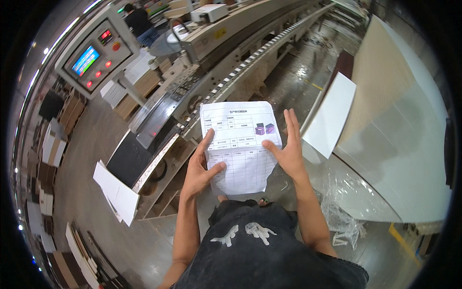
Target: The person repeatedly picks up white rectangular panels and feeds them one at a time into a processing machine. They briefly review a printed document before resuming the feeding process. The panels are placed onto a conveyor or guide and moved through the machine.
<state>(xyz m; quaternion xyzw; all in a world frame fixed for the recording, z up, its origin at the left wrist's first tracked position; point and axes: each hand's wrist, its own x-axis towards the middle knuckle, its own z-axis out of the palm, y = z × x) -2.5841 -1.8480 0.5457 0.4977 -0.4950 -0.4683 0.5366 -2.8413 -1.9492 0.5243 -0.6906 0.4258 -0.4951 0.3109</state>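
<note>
A printed paper form (240, 164) with tables and a small picture of dark purple items is held up in front of my body. It has a crease across its middle. My left hand (198, 166) grips the form's left edge, with the thumb and a fingertip lying over its front. At the right edge, my right hand (290, 151) rests its thumb on the front of the form. The other fingers of that hand are stretched out beside the paper, pointing away from me.
A long machine with a conveyor track (255, 60) runs ahead. Its control panel (96, 55) is at upper left. White boards (117, 192) lie at its near end. Large panels (394, 130) and clear plastic wrap (342, 202) are at right. A person (139, 25) stands far left.
</note>
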